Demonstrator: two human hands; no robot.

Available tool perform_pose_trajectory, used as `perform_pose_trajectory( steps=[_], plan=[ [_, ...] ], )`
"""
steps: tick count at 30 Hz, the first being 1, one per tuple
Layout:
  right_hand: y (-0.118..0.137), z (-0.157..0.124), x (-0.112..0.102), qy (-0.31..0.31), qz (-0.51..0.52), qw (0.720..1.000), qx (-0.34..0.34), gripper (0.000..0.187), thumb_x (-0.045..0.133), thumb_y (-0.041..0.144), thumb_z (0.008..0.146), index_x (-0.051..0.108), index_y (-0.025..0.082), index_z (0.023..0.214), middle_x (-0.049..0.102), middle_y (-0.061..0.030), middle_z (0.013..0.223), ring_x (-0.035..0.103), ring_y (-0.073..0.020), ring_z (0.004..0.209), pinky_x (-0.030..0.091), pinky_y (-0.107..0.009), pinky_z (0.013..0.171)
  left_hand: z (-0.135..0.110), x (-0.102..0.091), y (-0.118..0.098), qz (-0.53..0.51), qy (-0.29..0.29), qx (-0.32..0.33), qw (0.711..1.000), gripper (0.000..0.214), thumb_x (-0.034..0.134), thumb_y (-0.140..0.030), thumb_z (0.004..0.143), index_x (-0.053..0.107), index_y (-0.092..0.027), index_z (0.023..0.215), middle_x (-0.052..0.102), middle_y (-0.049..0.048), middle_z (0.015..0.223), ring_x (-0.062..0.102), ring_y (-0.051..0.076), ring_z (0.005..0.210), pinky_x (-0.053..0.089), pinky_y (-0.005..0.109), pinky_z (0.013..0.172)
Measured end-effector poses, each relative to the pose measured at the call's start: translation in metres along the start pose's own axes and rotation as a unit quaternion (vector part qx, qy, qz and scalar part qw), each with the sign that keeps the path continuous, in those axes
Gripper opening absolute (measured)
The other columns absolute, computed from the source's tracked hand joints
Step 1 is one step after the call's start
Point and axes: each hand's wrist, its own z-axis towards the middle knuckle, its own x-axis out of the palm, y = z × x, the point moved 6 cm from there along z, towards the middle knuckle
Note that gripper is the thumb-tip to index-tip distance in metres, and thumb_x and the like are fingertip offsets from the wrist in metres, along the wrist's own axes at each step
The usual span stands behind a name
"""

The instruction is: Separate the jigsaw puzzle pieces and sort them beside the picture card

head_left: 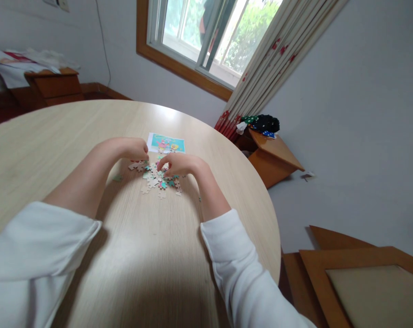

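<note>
Head view shows little of what your fingers are doing. Both hands are seen from behind, so the fingertips and anything pinched beneath them are hidden. Your left hand (135, 148) is curled into a loose fist, fingers drawn together and knuckles up. Whether it grips a piece cannot be told from here. Your right hand (179, 164) bends down with its fingers close together and their tips on the pile; whether it clamps anything is just as unclear.

The puzzle pieces (157, 181) lie in a small loose heap on the table (90, 123), between and partly under your two hands, spilling a little toward you. Single pieces are too small to make out. Just beyond the heap lies the picture card (167, 143), near both hands; whether it touches the pieces cannot be told.
</note>
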Motion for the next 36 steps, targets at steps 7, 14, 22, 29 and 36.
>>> perform_pose_trajectory(
  steps=[7,14,22,29,36],
  plan=[
    [-0.0040,0.0020,0.0016,-0.005,-0.012,1.000,0.017,0.036,0.066,0.014,0.073,0.070,0.021,0.109,0.070,-0.0050,0.104,0.062,-0.0153,0.087,0.042,-0.022,0.069,0.0005,0.0013,0.0015,0.007,0.010,-0.007,1.000,0.021,0.053,-0.035,0.059,0.063,-0.017,0.055,0.066,0.0096,0.062,0.056,0.021,0.061,0.038,0.027,0.055],
    [-0.0068,0.0030,0.0039,-0.001,-0.015,0.999,0.032,0.033,0.064,0.016,0.074,0.069,0.018,0.106,0.069,-0.0056,0.104,0.061,-0.0150,0.085,0.039,-0.021,0.064,0.0014,0.0024,0.0029,0.007,0.008,0.005,1.000,0.023,0.054,-0.037,0.057,0.066,-0.017,0.057,0.067,0.0113,0.065,0.058,0.024,0.064,0.040,0.030,0.058],
    [-0.0089,0.0039,0.0058,0.000,-0.017,0.999,0.035,0.029,0.063,0.016,0.074,0.069,0.016,0.103,0.069,-0.0060,0.100,0.059,-0.0153,0.083,0.038,-0.022,0.061,0.0021,0.0049,0.0050,-0.014,0.015,-0.003,1.000,0.021,0.054,-0.035,0.054,0.065,-0.018,0.056,0.065,0.0099,0.063,0.057,0.023,0.063,0.039,0.030,0.057],
    [-0.0073,-0.0003,0.0032,-0.008,-0.021,0.998,0.057,0.039,0.064,0.016,0.074,0.062,0.017,0.113,0.066,-0.0074,0.109,0.059,-0.0162,0.088,0.039,-0.022,0.065,0.0041,0.0055,0.0074,-0.011,0.010,-0.003,1.000,0.021,0.054,-0.036,0.053,0.065,-0.018,0.056,0.064,0.0101,0.062,0.057,0.024,0.064,0.039,0.030,0.057],
    [-0.0085,0.0023,0.0039,-0.031,-0.016,0.998,0.054,0.054,0.069,0.014,0.068,0.056,0.017,0.121,0.064,-0.0080,0.114,0.059,-0.0183,0.094,0.042,-0.024,0.072,0.0060,0.0074,0.0090,-0.013,0.018,0.004,1.000,0.024,0.054,-0.040,0.054,0.067,-0.019,0.059,0.064,0.0091,0.058,0.056,0.022,0.059,0.038,0.029,0.054]
  ],
)
